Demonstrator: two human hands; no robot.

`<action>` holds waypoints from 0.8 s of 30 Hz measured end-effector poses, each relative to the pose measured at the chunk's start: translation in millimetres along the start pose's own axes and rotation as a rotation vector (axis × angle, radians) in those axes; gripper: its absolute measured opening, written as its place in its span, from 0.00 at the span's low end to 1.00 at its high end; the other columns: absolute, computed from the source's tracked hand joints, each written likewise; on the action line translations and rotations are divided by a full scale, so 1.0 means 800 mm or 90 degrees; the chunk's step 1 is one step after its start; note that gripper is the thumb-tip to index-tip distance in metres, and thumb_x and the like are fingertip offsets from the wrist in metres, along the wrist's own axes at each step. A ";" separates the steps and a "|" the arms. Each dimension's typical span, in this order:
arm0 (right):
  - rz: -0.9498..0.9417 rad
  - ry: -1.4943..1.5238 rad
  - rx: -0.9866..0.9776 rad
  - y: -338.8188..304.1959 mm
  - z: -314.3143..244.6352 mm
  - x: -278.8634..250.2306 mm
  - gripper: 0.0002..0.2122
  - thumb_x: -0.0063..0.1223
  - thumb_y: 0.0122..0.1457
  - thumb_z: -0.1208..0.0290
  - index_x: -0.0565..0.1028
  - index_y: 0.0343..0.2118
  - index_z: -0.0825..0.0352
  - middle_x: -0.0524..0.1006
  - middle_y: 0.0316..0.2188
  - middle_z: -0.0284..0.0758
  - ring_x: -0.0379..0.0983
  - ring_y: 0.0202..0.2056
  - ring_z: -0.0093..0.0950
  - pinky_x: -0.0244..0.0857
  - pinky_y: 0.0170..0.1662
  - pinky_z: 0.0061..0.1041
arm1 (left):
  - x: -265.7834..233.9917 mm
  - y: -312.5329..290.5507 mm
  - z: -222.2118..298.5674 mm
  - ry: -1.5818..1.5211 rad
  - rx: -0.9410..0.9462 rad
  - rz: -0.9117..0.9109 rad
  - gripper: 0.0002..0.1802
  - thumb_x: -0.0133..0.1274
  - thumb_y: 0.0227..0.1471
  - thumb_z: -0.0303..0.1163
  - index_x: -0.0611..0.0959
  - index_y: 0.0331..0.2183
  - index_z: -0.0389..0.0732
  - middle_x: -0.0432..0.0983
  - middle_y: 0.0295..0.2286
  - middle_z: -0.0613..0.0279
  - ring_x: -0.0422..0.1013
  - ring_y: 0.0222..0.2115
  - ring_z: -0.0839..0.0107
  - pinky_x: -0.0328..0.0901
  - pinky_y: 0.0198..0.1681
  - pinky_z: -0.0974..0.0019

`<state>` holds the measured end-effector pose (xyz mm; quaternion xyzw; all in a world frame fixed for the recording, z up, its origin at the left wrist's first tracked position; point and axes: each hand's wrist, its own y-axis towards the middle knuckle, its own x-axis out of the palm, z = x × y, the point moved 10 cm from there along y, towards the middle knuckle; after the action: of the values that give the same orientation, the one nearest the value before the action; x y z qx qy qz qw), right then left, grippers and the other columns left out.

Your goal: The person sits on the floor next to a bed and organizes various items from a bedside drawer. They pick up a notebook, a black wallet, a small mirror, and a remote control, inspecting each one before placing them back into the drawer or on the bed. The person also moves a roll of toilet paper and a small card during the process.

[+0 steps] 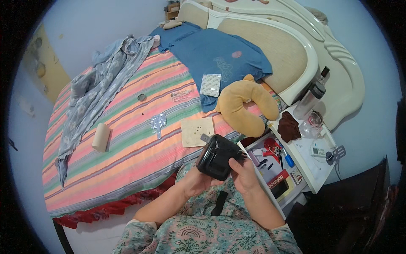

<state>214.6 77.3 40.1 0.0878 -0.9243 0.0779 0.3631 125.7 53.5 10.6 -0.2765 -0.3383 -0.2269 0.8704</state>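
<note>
Over my lap, my left hand (196, 182) supports a black, glossy, boxy case (220, 160) from below and the left. My right hand (245, 174) grips its right side, the thumb resting on the near top corner. A small grey tab (205, 138) sticks out at the case's far left corner. Whether the case is closed, I cannot tell. Beneath it, a black strap-like piece (219, 203) lies against the patterned clothing. Just beyond the case, a beige square sheet (197, 132) with small dark specks lies on the striped bedspread (127, 158).
To the right, a pulled-out drawer (264, 180) holds pens, a red box and small items. On the white nightstand (311, 167) stand a bottle (311, 101) and a brown cloth (289, 127). A yellow neck pillow (237, 108), paper roll (101, 137) and grey blanket (95, 89) lie on the bed.
</note>
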 end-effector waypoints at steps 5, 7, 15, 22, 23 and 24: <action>-0.001 -0.019 -0.081 0.000 -0.006 -0.010 0.23 0.58 0.52 0.74 0.64 0.50 0.72 0.70 0.45 0.34 0.66 0.47 0.25 0.59 0.52 0.25 | -0.010 -0.023 0.032 0.087 0.166 0.022 0.30 0.43 0.57 0.48 0.60 0.56 0.42 0.66 0.46 0.60 0.67 0.44 0.69 0.67 0.43 0.66; -0.003 -0.039 -0.086 -0.002 -0.004 -0.007 0.25 0.59 0.51 0.74 0.63 0.52 0.71 0.69 0.46 0.34 0.65 0.48 0.26 0.58 0.53 0.25 | -0.023 -0.023 0.035 0.289 0.242 0.062 0.31 0.46 0.56 0.45 0.59 0.55 0.40 0.65 0.46 0.61 0.66 0.45 0.70 0.67 0.44 0.65; -0.013 -0.088 -0.095 -0.008 0.003 -0.007 0.29 0.60 0.51 0.73 0.59 0.54 0.71 0.67 0.48 0.35 0.63 0.50 0.26 0.57 0.54 0.27 | -0.012 -0.034 0.051 0.365 0.306 0.124 0.32 0.56 0.49 0.30 0.60 0.53 0.35 0.65 0.44 0.59 0.64 0.42 0.76 0.63 0.44 0.71; 0.034 -0.175 -0.082 -0.015 0.002 -0.015 0.30 0.58 0.51 0.76 0.56 0.55 0.71 0.65 0.49 0.37 0.63 0.50 0.27 0.56 0.55 0.27 | -0.015 -0.030 0.046 0.319 0.242 0.130 0.31 0.56 0.50 0.30 0.61 0.52 0.33 0.67 0.41 0.60 0.67 0.40 0.74 0.66 0.41 0.69; 0.040 -0.186 -0.091 -0.016 0.001 -0.015 0.30 0.58 0.51 0.75 0.56 0.55 0.72 0.65 0.49 0.37 0.63 0.50 0.28 0.57 0.54 0.27 | -0.016 -0.028 0.044 0.311 0.211 0.131 0.31 0.55 0.50 0.31 0.61 0.52 0.33 0.67 0.41 0.60 0.67 0.39 0.74 0.67 0.41 0.69; 0.045 -0.197 -0.100 -0.016 0.000 -0.015 0.30 0.58 0.51 0.75 0.56 0.55 0.72 0.65 0.49 0.38 0.64 0.50 0.28 0.57 0.54 0.28 | -0.015 -0.027 0.043 0.324 0.201 0.127 0.32 0.55 0.50 0.33 0.61 0.52 0.33 0.67 0.41 0.59 0.68 0.39 0.73 0.69 0.40 0.68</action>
<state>226.3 65.9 33.0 0.0374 -0.9749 0.0036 0.2193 89.0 62.2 30.0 -0.1041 -0.1118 -0.1469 0.9773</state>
